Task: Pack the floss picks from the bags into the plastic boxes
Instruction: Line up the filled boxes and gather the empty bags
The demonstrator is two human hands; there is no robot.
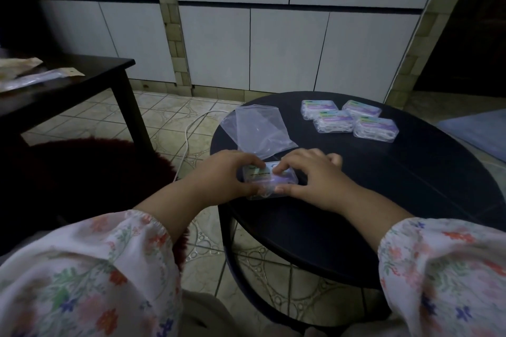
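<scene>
Plastic box [269, 180]: clear, labelled, lid down, set at the near left edge of the round dark desk [383, 200]. It is gripped on its left by the left hand [227, 172] and on its right by the right hand [309, 175], fingers curled over the lid. Empty bag [258, 131]: lies just behind the box. Four filled boxes [350, 120]: clustered at the far side of the desk.

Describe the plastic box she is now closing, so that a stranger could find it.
On the round black table, find the plastic box at the near left edge. Unlike the four boxes grouped at the far side, it sits between the left hand and right hand.
</scene>
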